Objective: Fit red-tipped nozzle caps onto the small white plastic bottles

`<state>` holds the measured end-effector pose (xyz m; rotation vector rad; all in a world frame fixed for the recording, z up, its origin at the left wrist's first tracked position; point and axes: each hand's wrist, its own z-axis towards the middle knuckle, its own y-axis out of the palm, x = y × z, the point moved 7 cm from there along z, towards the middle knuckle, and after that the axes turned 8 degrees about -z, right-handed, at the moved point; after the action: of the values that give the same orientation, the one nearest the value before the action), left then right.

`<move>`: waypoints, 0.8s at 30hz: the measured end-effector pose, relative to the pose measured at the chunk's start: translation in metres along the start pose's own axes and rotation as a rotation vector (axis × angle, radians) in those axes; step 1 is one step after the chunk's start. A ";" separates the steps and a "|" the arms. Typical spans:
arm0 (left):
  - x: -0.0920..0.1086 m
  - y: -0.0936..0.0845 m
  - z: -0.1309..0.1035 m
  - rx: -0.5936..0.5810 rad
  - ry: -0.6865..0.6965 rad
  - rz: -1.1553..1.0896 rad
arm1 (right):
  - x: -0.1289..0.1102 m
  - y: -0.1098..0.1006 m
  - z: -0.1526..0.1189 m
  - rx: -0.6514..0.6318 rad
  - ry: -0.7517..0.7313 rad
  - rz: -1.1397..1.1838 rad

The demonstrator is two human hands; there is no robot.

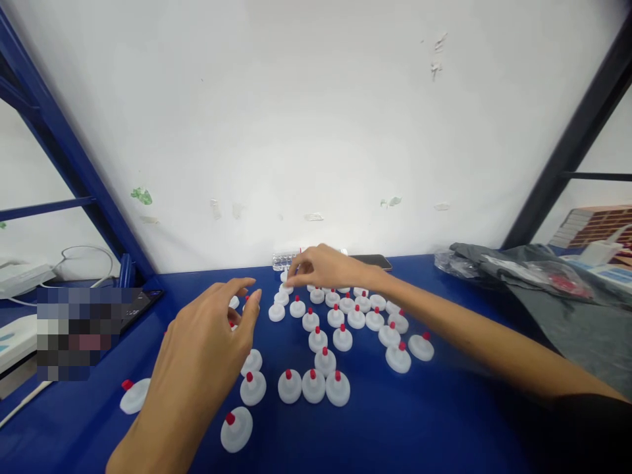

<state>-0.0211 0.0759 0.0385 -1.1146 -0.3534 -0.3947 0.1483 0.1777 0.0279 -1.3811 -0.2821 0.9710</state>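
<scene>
Many white, translucent round lids, most with a small red tip, are spread over the blue table [365, 408]. My left hand [212, 336] hovers over the left group, its thumb and fingers apart with nothing held. Part of that group is hidden beneath it. Farther back, my right hand [320, 266] reaches in with thumb and forefinger pinched together at a white lid [285, 288]. What lies between those fingertips is too small to make out. In the same line, a nearer white lid [276, 312] shows no red tip. Close to the front stands a red-tipped lid [237, 429].
Against the wall lie a clear plastic bottle [281, 261] and a dark phone [375, 261]. Grey plastic bags [513, 263] cover the right side. At left are a dark tablet-like device [143, 304], white cables and a blue frame post [74, 145].
</scene>
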 end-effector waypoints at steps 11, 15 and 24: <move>-0.002 0.002 0.001 -0.035 -0.012 0.020 | 0.066 -0.066 -0.025 -0.143 0.320 -0.367; -0.005 0.003 0.003 -0.046 -0.027 0.025 | 0.090 -0.066 -0.038 -0.363 0.357 -0.300; -0.019 -0.027 0.010 0.066 -0.063 0.051 | 0.122 -0.110 -0.074 -0.368 0.469 -0.177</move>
<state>-0.0514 0.0772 0.0548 -1.0712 -0.3900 -0.3018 0.3174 0.2253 0.0672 -1.8389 -0.2290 0.4387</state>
